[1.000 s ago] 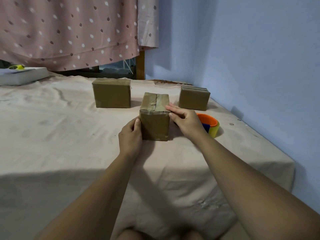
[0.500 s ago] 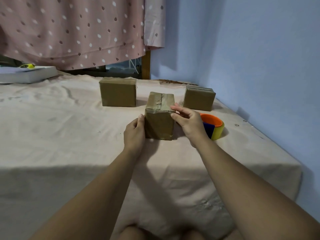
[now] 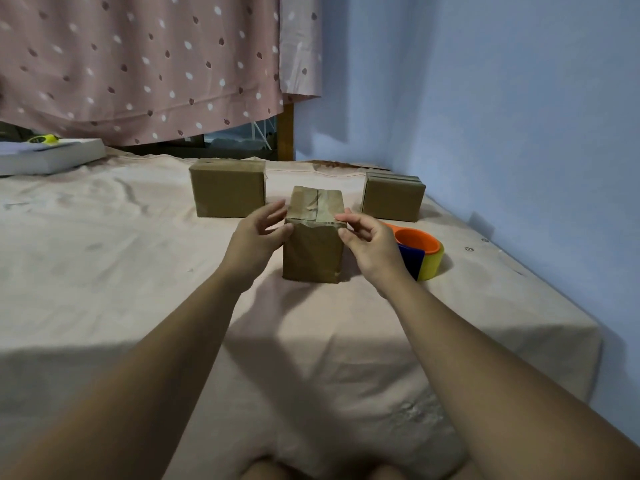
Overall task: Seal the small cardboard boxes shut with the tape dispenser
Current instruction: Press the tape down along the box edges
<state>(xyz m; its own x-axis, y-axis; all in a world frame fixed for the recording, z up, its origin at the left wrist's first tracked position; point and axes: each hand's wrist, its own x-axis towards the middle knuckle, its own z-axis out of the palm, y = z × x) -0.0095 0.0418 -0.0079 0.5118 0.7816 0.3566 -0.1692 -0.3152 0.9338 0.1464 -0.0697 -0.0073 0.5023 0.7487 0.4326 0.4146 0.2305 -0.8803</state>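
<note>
A small cardboard box (image 3: 313, 251) stands upright on the bed in front of me, with brown tape wrinkled across its closed top. My left hand (image 3: 256, 237) is at its upper left edge, fingers spread and the thumb touching the side. My right hand (image 3: 370, 244) has curled fingers that pinch the box's top right corner where the tape folds over. The tape dispenser (image 3: 427, 256), orange, blue and yellow, lies on the sheet just right of the box, partly behind my right hand.
Two more cardboard boxes stand behind, one at back left (image 3: 227, 191) and one at back right (image 3: 393, 197). A white book (image 3: 48, 157) lies far left. The blue wall (image 3: 519, 133) runs along the bed's right side, and a dotted curtain (image 3: 138, 64) hangs at the back.
My left hand moved up from the box's lower left side to its upper edge and spread its fingers. My right hand's fingers curled onto the top right corner.
</note>
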